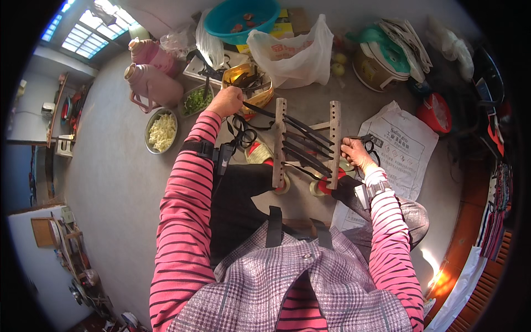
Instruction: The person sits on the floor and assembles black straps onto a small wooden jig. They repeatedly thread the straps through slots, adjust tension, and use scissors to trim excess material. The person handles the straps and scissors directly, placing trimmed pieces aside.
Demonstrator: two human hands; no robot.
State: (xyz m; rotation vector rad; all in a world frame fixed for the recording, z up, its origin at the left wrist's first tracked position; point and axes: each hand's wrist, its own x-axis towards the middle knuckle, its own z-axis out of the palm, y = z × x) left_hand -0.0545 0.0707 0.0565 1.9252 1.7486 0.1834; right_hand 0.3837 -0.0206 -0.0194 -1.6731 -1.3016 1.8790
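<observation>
A small wooden frame [280, 144] stands upright-looking between my knees, its two side bars drilled with rows of holes. Several black straps [307, 156] run slanting from one bar to the other. My left hand [227, 102] is closed on the end of a black strap [259, 110] that stretches to the frame's left bar. Below that hand hang dark loops [243, 134], perhaps more strap. My right hand [357, 154] is closed beside the right bar, at a dark looped item [369, 142]; whether it is strap or a tool I cannot tell.
Ahead are a yellow basket [265, 95], white plastic bag [290, 52], turquoise basin [242, 22] and rice cooker [373, 69]. Left of these stand a pink thermos [152, 86], a bowl of pale chopped vegetables [161, 131] and greens [197, 102]. A printed sack [406, 155] lies at the right.
</observation>
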